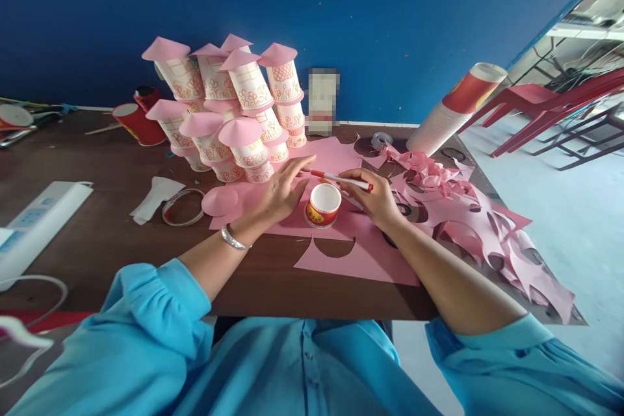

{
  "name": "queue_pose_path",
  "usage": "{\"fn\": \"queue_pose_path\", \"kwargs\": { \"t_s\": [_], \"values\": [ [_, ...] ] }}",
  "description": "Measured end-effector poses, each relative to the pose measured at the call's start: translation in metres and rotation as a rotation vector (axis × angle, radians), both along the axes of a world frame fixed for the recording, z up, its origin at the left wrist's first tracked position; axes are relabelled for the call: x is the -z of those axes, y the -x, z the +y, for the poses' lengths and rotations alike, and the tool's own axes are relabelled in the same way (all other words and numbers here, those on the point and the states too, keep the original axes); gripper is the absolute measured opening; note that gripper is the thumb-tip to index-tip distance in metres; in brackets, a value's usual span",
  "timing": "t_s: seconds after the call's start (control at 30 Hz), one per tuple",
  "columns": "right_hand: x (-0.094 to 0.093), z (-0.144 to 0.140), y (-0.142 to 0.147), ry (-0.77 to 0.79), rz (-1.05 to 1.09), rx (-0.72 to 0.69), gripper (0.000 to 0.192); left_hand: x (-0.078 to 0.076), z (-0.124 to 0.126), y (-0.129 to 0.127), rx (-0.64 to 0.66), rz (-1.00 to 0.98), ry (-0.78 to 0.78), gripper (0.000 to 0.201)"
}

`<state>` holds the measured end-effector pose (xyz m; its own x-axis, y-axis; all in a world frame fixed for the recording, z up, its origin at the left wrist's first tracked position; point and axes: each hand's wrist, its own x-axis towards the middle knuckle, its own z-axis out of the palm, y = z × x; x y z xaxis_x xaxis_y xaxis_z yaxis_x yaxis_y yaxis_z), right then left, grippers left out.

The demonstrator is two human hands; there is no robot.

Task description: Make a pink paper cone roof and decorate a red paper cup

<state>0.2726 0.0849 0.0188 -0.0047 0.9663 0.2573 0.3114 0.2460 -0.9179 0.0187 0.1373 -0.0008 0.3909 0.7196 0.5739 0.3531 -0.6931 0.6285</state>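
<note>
My right hand (375, 198) grips a white and red marker pen (348, 180) between thumb and fingers, its red end pointing left. My left hand (283, 190) has thumb and fingers apart, and its fingertips are close to that red end; whether they touch it I cannot tell. Between the hands stands a short red and white paper cup (322, 213) with a yellow print, on a sheet of pink paper (336, 153). Left of my left hand lies a pink paper cone (219, 201). Behind it stand several paper-cup towers (251, 88) with pink cone roofs and drawn flowers.
Pink paper scraps (478, 227) cover the table's right side. A tall leaning stack of paper cups (443, 117) stands at the back right, near a roll of tape (381, 140). On the left are a tape ring (183, 208), a red cup (139, 125) and a power strip (46, 227).
</note>
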Motion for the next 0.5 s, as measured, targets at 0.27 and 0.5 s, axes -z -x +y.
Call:
{"fn": "queue_pose_path", "kwargs": {
  "t_s": [0.27, 0.5],
  "values": [
    [0.008, 0.008, -0.015, -0.257, -0.69, 0.082, 0.013, 0.003, 0.002, 0.004, -0.021, 0.051, 0.021, 0.024],
    [-0.013, -0.016, -0.009, -0.253, -1.142, 0.046, 0.027, 0.001, -0.002, 0.0, 0.076, 0.137, 0.149, 0.016]
  ]
}}
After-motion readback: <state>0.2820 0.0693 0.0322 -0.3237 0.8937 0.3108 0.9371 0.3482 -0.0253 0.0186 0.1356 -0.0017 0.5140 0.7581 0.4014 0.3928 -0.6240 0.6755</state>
